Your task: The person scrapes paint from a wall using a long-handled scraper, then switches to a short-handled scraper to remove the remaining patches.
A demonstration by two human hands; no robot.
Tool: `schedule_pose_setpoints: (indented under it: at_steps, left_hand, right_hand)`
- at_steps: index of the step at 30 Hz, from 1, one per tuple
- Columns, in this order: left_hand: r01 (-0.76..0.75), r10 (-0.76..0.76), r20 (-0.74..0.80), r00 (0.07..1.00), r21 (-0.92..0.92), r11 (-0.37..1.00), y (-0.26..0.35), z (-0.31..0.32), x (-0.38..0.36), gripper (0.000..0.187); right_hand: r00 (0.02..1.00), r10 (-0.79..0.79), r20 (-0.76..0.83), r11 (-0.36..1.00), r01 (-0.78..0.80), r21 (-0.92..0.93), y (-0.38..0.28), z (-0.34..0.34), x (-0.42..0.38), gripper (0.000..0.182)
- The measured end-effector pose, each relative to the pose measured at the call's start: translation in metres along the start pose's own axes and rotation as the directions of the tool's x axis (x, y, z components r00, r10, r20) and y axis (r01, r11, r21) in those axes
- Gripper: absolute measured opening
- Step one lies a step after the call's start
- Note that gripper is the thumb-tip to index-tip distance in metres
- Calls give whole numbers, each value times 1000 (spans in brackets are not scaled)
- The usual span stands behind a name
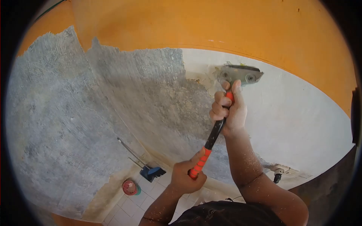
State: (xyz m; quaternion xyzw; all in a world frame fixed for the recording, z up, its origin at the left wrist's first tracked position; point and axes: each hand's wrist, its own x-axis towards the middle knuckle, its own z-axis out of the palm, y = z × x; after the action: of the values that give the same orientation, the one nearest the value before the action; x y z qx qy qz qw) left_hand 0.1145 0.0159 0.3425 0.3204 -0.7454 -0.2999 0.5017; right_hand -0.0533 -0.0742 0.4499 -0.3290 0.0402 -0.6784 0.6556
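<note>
A long-handled scraper [215, 133] with a black and orange handle slants up to the wall. My right hand [230, 107] is wrapped round the handle just below the metal head [241, 74], its thumb pointing up towards the head. Lower down, my left hand [188, 176] grips the orange end of the handle. The scraper head lies against the white wall area [286, 109], near the ragged edge where white coating meets bare grey wall [158, 94]. Pale dust specks cover both forearms.
Orange paint [211, 26] covers the upper wall. Below, a blue dustpan and brush [154, 172] lean near the corner, beside a red container [130, 187] on the tiled floor [132, 205]. A socket with a black plug [278, 175] is at lower right.
</note>
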Motion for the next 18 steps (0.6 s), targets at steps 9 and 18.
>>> schedule_pose_setpoints:
  at_steps: [9, 18]
  left_hand:
    - [-54, 53, -56, 997, -13, 998, 21, -5, 28, 66]
    - [28, -30, -19, 999, -122, 992, 9, -2, 4, 68]
  right_hand:
    - [1000, -13, 26, 999, 14, -33, -15, 29, 26, 33]
    - [998, 13, -63, 996, -19, -92, -3, 15, 7, 30]
